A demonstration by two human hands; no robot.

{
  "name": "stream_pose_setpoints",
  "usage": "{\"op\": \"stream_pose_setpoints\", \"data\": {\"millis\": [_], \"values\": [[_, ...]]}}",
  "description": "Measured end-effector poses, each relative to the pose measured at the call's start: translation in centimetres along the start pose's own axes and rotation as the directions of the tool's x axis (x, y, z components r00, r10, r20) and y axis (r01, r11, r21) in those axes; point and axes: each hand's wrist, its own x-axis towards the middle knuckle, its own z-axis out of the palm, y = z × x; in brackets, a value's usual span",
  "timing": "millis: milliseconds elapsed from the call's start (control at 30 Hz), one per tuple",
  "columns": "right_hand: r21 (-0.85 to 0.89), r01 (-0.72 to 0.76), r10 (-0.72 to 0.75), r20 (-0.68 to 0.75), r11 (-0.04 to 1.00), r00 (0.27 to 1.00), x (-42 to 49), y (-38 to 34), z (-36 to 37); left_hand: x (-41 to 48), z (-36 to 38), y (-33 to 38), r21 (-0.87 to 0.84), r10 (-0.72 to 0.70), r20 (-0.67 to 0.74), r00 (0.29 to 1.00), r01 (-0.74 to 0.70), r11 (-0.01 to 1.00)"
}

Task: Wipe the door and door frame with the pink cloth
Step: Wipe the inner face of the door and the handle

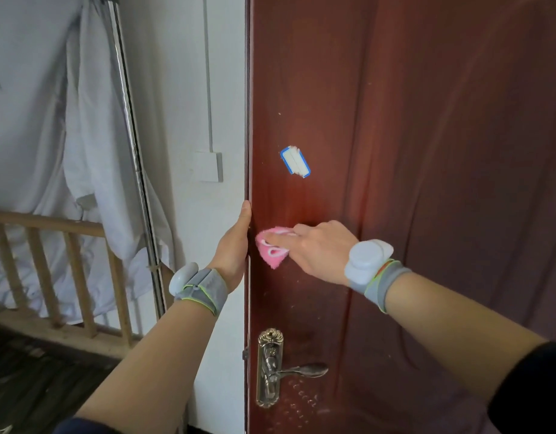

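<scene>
at the free edge of the dark red-brown wooden door (pixel 427 151), the left hand (pixel 234 245) has the panel in its grip: the thumb lies up along the front of the edge and the fingers go round behind it (i cannot see them from the head camera). just beside it, on the door's face, the right hand (pixel 317 249) lies flat with its fingers straight and close together, pressing the small pink cloth with a white looped pattern (pixel 272 252) against the wood. that grip is not closed round anything; the cloth is only pinned under the fingers, its lower corner poking out below them. i see the cloth between the torn white sticker with a blue border (pixel 295 161) above and the ornate brass lever handle (pixel 272 368) below. pale specks show on the wood around the handle. each wrist carries a grey band with a white round puck (pixel 367 258). left of the door stand a white wall (pixel 182 89) with a white switch plate (pixel 209 166), a leaning shiny metal pole (pixel 129 120), a hanging white sheet (pixel 88 145) and a wooden slatted rail (pixel 48 242).
</scene>
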Motion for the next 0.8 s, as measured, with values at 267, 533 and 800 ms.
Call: {"op": "stream_pose_setpoints", "data": {"millis": [267,533,800], "values": [[0.212,-0.312,0.363,-0.279,0.926,0.889,7.2,2.9,-6.1,-0.8,0.6,0.0,0.041,-0.018,0.013,1.000,0.017,0.999],[0.015,0.053,-0.056,0.230,0.998,0.972,-1.0,-1.1,0.5,-0.8,0.1,-0.6,-0.004,-0.014,0.005,1.000,0.014,1.000],[0.211,-0.428,0.464,-0.172,0.879,0.869,0.1,4.2,-3.0,-1.7,1.4,-0.5,0.199,0.052,-0.091,0.995,-0.033,0.979]]}}
